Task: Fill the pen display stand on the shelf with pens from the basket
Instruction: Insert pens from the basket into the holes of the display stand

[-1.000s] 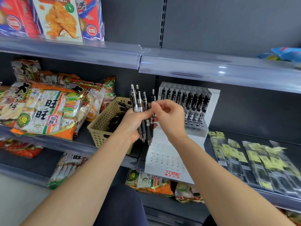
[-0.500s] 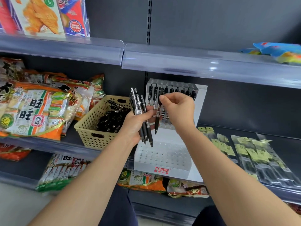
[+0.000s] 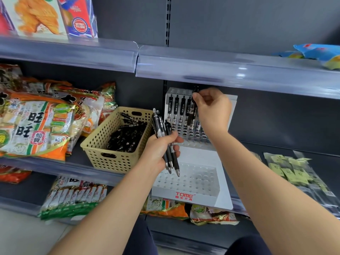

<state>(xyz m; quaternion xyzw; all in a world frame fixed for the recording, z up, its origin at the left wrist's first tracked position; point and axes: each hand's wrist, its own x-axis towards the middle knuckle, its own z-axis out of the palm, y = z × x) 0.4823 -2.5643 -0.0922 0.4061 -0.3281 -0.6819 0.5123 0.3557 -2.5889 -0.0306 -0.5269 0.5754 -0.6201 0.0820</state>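
Observation:
A white stepped pen display stand [image 3: 200, 157] sits on the middle shelf, its upper tier holding several black pens [image 3: 176, 111] upright. My right hand [image 3: 211, 109] pinches the top of one black pen [image 3: 192, 115] at the upper tier, beside the standing ones. My left hand [image 3: 161, 150] grips three black pens [image 3: 165, 138], tips down, over the stand's lower tier, whose holes are bare. The beige perforated basket [image 3: 114, 155] stands left of the stand with many black pens inside.
Orange snack bags [image 3: 38, 126] fill the shelf left of the basket. Flat clear packets with yellow labels [image 3: 294, 170] lie on the shelf at the right. The upper shelf edge [image 3: 220, 70] hangs just above my right hand. More snack bags lie on the lower shelf.
My right hand drew one pen from the bundle and carried it up and right to the stand's upper tier. My left hand dropped slightly with the remaining pens.

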